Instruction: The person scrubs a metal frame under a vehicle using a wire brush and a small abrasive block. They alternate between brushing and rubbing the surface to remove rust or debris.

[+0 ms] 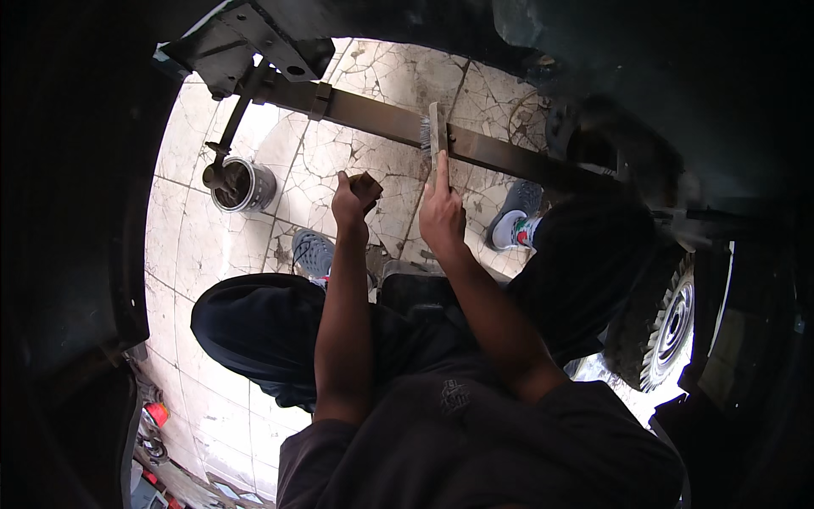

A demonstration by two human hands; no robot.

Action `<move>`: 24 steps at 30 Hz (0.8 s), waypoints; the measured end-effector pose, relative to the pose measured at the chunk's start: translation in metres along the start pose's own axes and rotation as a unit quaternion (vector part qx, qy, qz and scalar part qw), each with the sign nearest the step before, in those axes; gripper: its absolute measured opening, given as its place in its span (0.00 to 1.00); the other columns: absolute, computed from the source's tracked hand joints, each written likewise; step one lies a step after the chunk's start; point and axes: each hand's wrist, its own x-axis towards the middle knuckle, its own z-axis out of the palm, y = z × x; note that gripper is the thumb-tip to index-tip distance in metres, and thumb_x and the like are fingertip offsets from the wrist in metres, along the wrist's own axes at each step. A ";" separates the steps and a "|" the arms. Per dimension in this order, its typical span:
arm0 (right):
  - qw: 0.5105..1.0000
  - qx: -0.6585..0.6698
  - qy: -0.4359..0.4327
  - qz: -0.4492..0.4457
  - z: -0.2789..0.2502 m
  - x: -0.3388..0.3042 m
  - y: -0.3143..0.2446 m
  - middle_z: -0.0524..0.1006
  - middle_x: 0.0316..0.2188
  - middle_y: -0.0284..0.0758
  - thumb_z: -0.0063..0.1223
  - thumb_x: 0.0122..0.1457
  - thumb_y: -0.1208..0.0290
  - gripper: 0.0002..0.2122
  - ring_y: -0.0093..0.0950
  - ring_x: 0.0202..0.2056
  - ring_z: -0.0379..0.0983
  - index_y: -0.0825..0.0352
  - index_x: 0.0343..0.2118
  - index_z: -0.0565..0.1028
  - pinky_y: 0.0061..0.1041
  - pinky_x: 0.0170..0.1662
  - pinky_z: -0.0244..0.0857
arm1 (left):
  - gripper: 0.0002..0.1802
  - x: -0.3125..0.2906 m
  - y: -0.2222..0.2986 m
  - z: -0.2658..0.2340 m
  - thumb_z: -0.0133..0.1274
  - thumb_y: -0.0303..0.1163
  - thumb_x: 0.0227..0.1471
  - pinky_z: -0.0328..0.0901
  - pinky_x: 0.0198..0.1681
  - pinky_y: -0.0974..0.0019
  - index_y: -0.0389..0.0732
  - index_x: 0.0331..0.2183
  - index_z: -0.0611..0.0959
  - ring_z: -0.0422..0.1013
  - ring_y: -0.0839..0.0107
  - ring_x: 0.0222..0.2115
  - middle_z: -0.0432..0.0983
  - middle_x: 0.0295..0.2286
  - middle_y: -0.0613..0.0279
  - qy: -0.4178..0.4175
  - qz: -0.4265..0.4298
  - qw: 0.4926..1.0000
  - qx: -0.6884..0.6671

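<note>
My right hand (443, 215) is closed round the handle of a wire brush (437, 127), with its index finger stretched along the wood. The brush stands across a long flat metal bar, apparently a leaf spring (369, 114), and its bristles point left along the bar. My left hand (351, 205) is in front of the bar, apart from it. Its fingers are curled in shadow round a small brownish piece (368, 188) whose kind I cannot make out.
A metal can (258, 185) stands on the cracked floor tiles (339, 157) below a linkage rod (237, 119). A bracket (267, 38) hangs at the bar's left end. Dark vehicle bodywork surrounds me overhead, and a tyred wheel (674, 322) is at the right.
</note>
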 end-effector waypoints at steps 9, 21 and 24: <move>0.998 0.007 0.066 -0.003 0.048 0.083 -0.048 0.79 0.32 0.59 0.45 0.71 0.66 0.37 0.55 0.31 0.78 0.53 0.76 0.37 0.51 0.40 0.70 | 0.25 0.004 -0.001 -0.005 0.37 0.48 0.71 0.74 0.39 0.63 0.38 0.46 0.81 0.81 0.65 0.33 0.82 0.37 0.57 0.004 0.019 0.999 0.031; 0.996 -0.051 -0.050 0.051 0.039 0.037 -0.058 0.79 0.35 0.53 0.50 0.67 0.71 0.42 0.50 0.36 0.82 0.50 0.76 0.35 0.45 0.39 0.77 | 0.23 -0.007 0.020 -0.013 0.43 0.48 0.71 0.75 0.38 0.63 0.37 0.44 0.81 0.79 0.65 0.32 0.81 0.34 0.58 0.081 0.061 0.993 -0.066; 0.996 -0.079 -0.030 0.041 0.041 0.088 -0.081 0.78 0.38 0.55 0.50 0.66 0.71 0.43 0.51 0.37 0.82 0.50 0.76 0.35 0.46 0.41 0.77 | 0.25 -0.006 0.015 -0.016 0.41 0.50 0.71 0.73 0.37 0.64 0.38 0.48 0.80 0.78 0.66 0.35 0.80 0.38 0.58 0.023 0.059 0.997 -0.038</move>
